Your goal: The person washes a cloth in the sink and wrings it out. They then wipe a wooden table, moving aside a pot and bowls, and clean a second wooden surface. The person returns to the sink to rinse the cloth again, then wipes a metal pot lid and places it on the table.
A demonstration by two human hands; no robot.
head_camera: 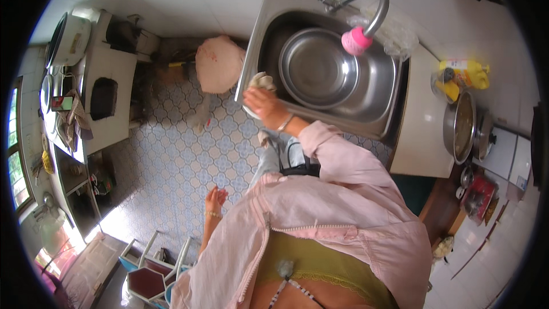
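My right hand (266, 107) is at the near left corner of the stainless steel sink (257, 47), over a bunched light-coloured cloth (262, 81) on the rim. Its fingers are slightly blurred, and whether they grip the cloth does not show. A white rounded edge shows just below the fingers. In the basin rests a round metal bowl (319, 68). A curved faucet (379, 8) with a pink nozzle (357, 41) hangs over the bowl's right side. My left hand (215, 199), with a beaded bracelet, hangs low over the tiled floor, fingers curled, with nothing visible in it.
Right of the sink is a counter (422, 128) with a yellow bottle (472, 73) and a metal pot (461, 128). A pinkish round-topped object (219, 65) stands left of the sink. A white stove counter (116, 133) is further left, and stools (148, 281) stand at the lower left.
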